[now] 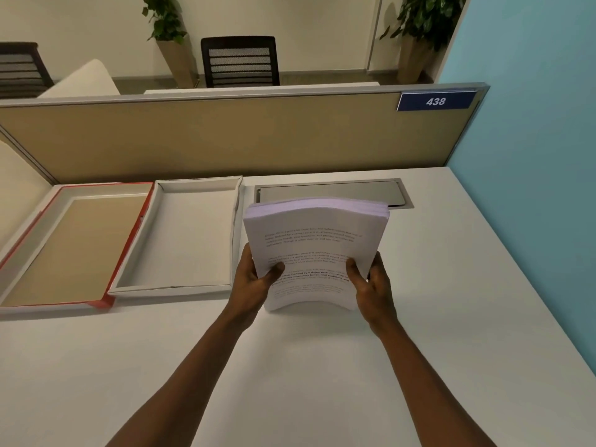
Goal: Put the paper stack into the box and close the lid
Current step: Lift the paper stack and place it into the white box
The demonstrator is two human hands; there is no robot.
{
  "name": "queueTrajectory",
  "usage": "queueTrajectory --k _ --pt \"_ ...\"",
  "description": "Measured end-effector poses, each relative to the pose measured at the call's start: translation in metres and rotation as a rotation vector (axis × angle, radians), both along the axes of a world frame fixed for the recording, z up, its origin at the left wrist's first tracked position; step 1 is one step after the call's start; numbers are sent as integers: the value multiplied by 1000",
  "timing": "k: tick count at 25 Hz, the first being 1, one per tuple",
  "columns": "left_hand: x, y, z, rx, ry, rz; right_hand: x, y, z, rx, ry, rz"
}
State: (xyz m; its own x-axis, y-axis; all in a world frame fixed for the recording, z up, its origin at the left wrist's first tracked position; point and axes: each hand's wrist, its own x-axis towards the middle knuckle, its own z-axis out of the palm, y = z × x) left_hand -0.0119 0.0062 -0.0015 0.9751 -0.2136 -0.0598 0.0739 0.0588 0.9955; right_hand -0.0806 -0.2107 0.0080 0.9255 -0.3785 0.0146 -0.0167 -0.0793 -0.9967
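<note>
A thick stack of printed white paper [314,233] is lifted off the white desk, bowed upward in the middle. My left hand [254,279] grips its left edge, thumb on top. My right hand [371,282] grips its right edge the same way. Just left of the stack lies a shallow white box [193,233], open and with nothing inside. Further left lies its red-edged lid [74,246], upside down with a tan inner panel, touching the box's left side.
A grey metal cable hatch [332,190] is set into the desk behind the stack. A tan partition [225,140] with a blue "438" sign [435,101] closes the back edge. A blue wall [532,156] runs along the right side.
</note>
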Motion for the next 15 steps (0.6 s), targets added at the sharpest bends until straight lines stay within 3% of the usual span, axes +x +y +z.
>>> queueTrajectory --k 7,15 --pt "-13 -5 -7 130 -82 41 -15 14 4 30 -22 -41" --pt "-13 3 -15 167 -52 17 -22 15 1 -140 25 -30"
